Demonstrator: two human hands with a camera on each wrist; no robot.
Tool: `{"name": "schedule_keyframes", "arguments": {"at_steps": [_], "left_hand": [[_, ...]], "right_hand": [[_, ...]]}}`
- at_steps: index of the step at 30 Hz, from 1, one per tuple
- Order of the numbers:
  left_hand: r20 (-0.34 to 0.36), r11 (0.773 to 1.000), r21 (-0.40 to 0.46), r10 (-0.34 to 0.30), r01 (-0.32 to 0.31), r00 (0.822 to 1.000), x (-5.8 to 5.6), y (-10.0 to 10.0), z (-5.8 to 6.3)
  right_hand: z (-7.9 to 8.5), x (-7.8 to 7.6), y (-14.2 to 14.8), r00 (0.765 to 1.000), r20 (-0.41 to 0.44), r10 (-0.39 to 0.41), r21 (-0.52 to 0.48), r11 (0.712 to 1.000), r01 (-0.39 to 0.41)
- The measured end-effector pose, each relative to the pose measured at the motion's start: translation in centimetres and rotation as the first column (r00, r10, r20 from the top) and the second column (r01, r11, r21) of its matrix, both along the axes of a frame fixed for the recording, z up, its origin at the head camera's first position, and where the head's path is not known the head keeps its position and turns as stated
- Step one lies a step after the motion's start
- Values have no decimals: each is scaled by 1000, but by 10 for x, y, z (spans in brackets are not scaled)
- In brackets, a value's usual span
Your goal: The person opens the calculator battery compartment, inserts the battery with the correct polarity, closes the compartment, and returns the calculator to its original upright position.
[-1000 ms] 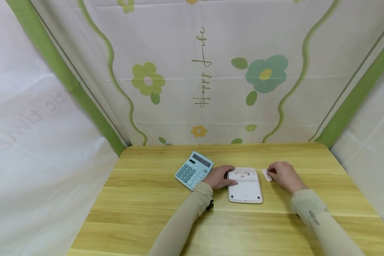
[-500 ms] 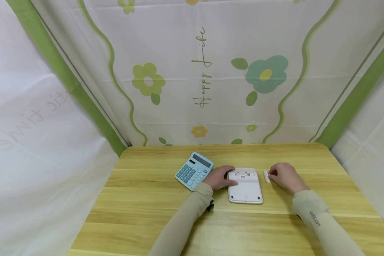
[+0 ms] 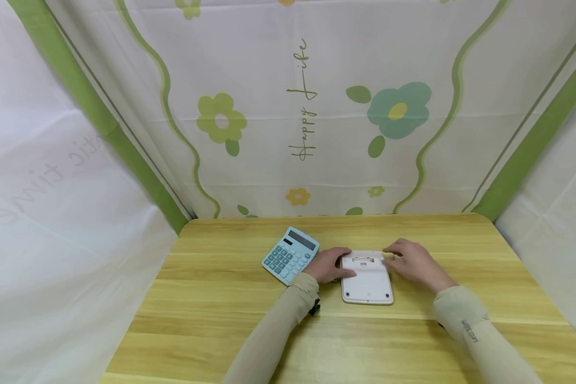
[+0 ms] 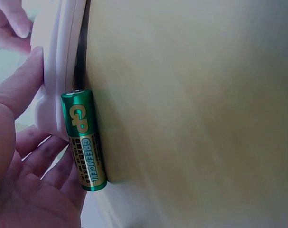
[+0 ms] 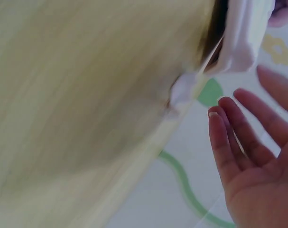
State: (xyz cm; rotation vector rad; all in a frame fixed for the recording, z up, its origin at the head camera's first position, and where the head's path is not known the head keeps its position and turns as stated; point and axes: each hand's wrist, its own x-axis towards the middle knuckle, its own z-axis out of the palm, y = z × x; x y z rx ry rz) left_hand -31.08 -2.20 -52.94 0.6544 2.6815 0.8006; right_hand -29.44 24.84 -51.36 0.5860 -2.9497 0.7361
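Observation:
A white calculator [image 3: 367,282] lies face down on the table, its battery compartment [image 3: 363,260] uncovered near the far end. My left hand [image 3: 325,265] grips its left side, thumb on the back and fingers round the edge. Against that side, a green and gold GP battery [image 4: 84,140] shows in the left wrist view, beside my fingers. My right hand [image 3: 413,262] is at the calculator's upper right corner, fingers extended and holding nothing. In the right wrist view, a small blurred white piece [image 5: 182,90] lies on the table near these fingers.
A light blue calculator [image 3: 292,256] lies face up and angled, just left of my left hand. The wooden table [image 3: 211,309] ends at a flowered curtain [image 3: 269,176] behind, with white cloth on both sides.
My right hand has let go of the small white piece and moved left to the white calculator's upper right corner. My left hand has stayed on the calculator.

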Motion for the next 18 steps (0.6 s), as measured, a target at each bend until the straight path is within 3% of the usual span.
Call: {"name": "schedule_keyframes", "arguments": {"at_steps": [7, 18], "left_hand": [[-13, 1000, -10, -9, 9, 1000, -1, 0, 1], [-53, 999, -44, -14, 12, 998, 1, 2, -2]], "right_hand": [[-1, 4, -19, 992, 42, 120, 30, 992, -122], [-6, 3, -22, 991, 80, 110, 50, 992, -115]]}}
